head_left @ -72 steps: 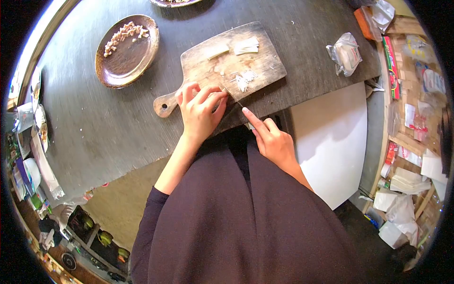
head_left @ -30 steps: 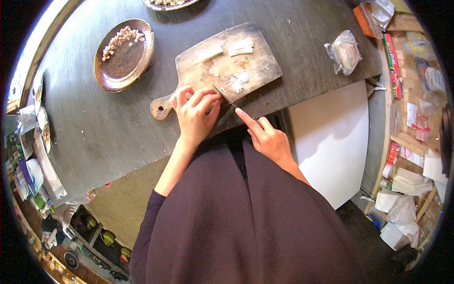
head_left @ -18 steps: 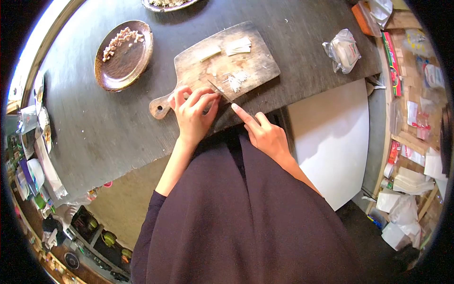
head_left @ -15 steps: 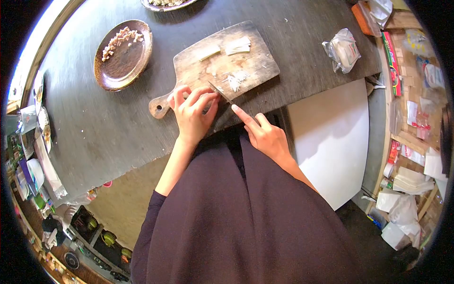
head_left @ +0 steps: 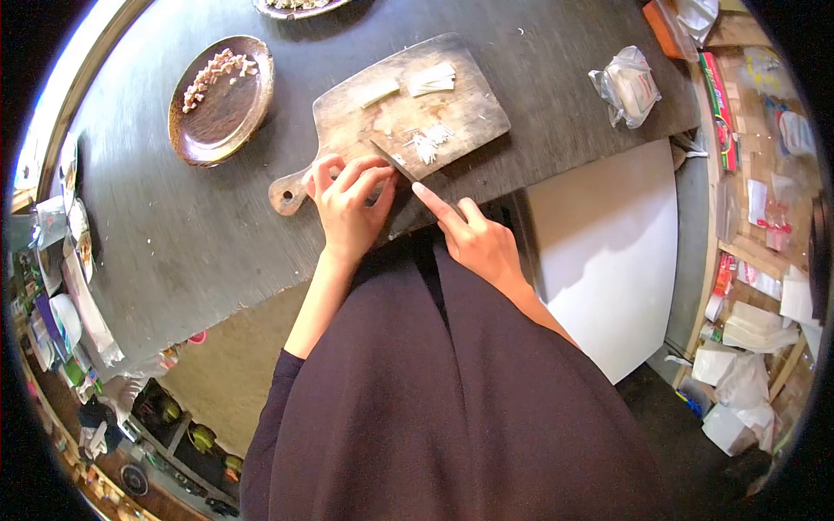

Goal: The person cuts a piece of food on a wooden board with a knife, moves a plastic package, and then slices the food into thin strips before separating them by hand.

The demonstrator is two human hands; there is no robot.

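A wooden cutting board (head_left: 473, 108) lies on the dark table, its handle pointing lower left. My left hand (head_left: 349, 204) has its fingers curled at the board's near edge; what they press on is hidden beneath them. My right hand (head_left: 476, 240) is wrapped round a knife (head_left: 395, 161), index finger along its back, the blade pointing up and left beside my left fingertips. Thin white shreds (head_left: 426, 144) lie just beyond the blade. Farther back on the board are white strips (head_left: 432, 80) and a flat white piece (head_left: 379, 92).
A brown plate (head_left: 217, 130) holding small pinkish pieces stands left of the board. Another plate (head_left: 304, 10) shows at the top edge. A plastic-wrapped package (head_left: 632, 89) lies at the right. Shelves with bags and boxes (head_left: 757, 328) line the right side.
The knife and my right hand have shifted slightly left, closer to my left fingers. The whole view has moved a little.
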